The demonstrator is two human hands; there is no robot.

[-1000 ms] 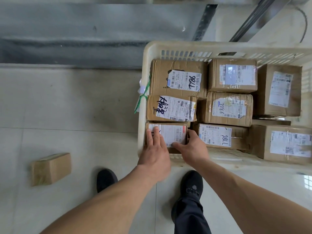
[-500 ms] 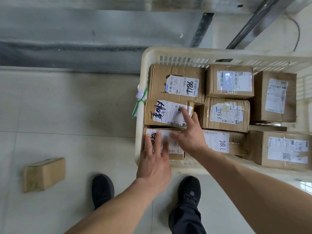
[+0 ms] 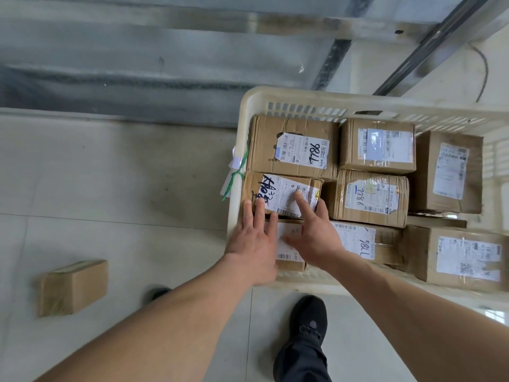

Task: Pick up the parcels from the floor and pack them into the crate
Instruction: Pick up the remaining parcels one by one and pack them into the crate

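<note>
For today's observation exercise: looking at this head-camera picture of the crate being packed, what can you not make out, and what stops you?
- Head view: most of the near-left parcel lies under the left hand and right hand.
- The crate runs off the right edge; its full extent is unseen.
- Whether more parcels lie beneath the top layer is hidden.
- Label print is too small to read, apart from handwritten marks.
- The parcel on the floor shows no label.

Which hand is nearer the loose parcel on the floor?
Left. The left hand rests flat on parcels at the crate's near-left corner, on the loose parcel's side; the right hand reaches farther inside.
</note>
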